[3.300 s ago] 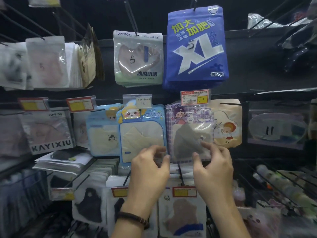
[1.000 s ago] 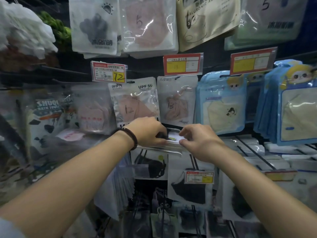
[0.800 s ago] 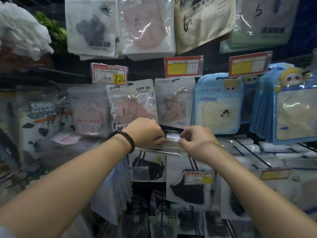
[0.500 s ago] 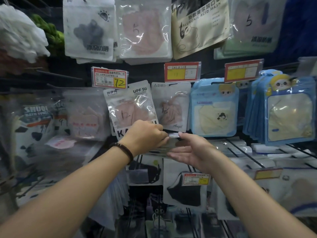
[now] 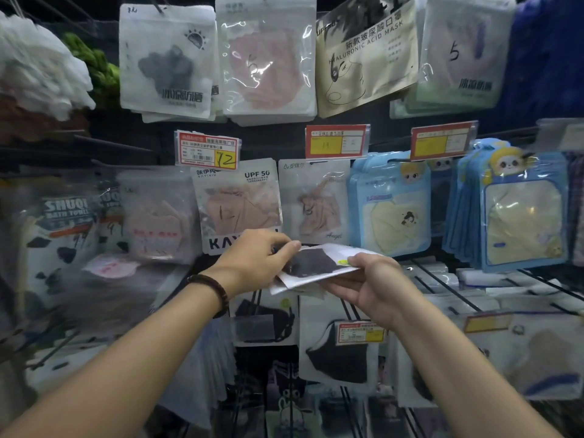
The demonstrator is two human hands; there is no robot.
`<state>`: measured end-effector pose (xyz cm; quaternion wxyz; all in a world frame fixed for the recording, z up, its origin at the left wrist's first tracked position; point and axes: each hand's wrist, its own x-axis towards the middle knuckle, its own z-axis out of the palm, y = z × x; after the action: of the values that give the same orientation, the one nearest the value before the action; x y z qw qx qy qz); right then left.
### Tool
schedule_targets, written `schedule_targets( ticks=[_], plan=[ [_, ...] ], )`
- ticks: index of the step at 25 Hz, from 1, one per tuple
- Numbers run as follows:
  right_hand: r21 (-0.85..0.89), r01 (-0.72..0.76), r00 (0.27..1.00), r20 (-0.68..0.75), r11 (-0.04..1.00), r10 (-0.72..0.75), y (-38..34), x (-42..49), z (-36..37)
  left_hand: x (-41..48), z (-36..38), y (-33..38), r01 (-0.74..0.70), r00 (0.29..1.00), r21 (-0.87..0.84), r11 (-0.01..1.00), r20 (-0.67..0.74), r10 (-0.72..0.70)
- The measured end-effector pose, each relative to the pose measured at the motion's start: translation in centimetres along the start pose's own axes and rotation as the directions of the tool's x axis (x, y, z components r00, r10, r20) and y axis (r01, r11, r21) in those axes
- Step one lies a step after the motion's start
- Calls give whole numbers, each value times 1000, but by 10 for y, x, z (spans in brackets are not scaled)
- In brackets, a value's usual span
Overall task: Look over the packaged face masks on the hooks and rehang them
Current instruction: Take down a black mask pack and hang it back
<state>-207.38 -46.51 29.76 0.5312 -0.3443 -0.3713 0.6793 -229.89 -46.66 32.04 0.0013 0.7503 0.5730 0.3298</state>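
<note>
Hooks rack (image 5: 442, 279) | both hands' fingers clamped on black-mask packet (image 5: 311, 263) | now lifted, tilted up

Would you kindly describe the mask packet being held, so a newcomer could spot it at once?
Start at the yellow price tag marked 12 and drop past the KAYIXIU packet below it. There the left hand and right hand hold a white packet with a black mask. Unlike its hanging neighbours, it lies nearly flat, off any hook.

Red-and-yellow price tags (image 5: 337, 141), bath-towel packs (image 5: 64, 216)
</note>
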Motion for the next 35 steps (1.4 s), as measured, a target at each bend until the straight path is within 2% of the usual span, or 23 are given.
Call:
schedule_targets(
  ticks=[3,5,7,9,11,16,19,22,27,32,35],
  plan=[
    [-52,4,998,59,999,-1,-10,-15,-13,3,-2,-1,132,990,-91,987,66,-127],
    [-105,22,996,93,994,-12,-15,-23,-19,4,-5,0,173,983,-169,970,87,-160],
    [-201,61,990,137,978,-33,-18,-25,-24,2,-9,3,211,977,-250,945,71,-200],
    [-262,101,984,171,960,-56,-18,-25,-28,-1,-13,5,253,963,-421,871,21,-270],
    [-267,144,982,155,953,-105,-15,-24,-27,-10,-16,7,237,950,-588,773,-24,-310],
    [-307,325,944,44,894,-328,13,-31,-8,-59,-12,12,105,891,-808,580,-183,-416],
    [-308,425,901,59,851,-429,33,-37,5,-94,-7,13,23,830,-829,558,-295,-473],
    [-236,479,878,108,845,-467,52,-47,15,-127,3,16,-6,783,-844,536,-338,-523],
    [-282,487,873,194,827,-448,74,-59,14,-165,25,14,-47,679,-889,455,-362,-638],
    [-316,473,880,207,822,-427,97,-57,11,-181,35,10,-45,632,-905,424,-355,-689],
    [-335,466,885,195,819,-424,104,-58,7,-188,40,11,-11,612,-894,447,-360,-705]
  ],
)
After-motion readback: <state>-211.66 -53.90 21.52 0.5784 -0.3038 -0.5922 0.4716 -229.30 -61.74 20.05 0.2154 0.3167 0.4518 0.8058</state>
